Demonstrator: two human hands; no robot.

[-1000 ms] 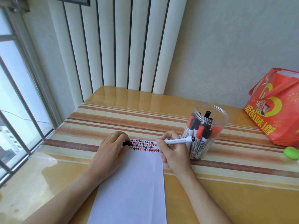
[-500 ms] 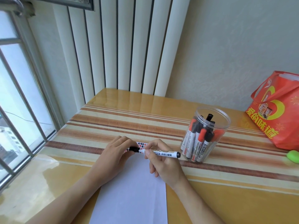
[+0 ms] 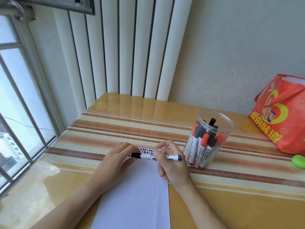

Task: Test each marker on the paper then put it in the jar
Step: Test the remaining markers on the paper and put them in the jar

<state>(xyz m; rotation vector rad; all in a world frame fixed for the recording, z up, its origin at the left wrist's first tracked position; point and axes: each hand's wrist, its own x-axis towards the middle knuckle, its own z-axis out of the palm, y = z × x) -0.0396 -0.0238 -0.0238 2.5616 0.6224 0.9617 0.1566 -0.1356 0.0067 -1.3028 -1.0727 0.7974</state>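
A whiteboard marker (image 3: 158,157) with a white barrel is held level over the far end of the paper (image 3: 137,192), its long axis running left to right. The black cap (image 3: 135,155) is at the left end, apparently seated on the tip; the black tail end points right toward the jar (image 3: 208,139). The barrel is pinched near its middle by the curled fingers of the right hand (image 3: 171,164). The cap is gripped by the fingertips of the left hand (image 3: 115,164), whose heel rests on the paper. A band of small red and black test marks (image 3: 147,150) is seen along the far edge of the paper, just beyond the marker.

The clear plastic jar stands just to the right of the right hand, open at the top, with several red- and black-capped markers standing in it. The right hand is judged the nearer for the drop. It is judged that the tail end would lead toward the jar mouth once the cap is released by the left hand.
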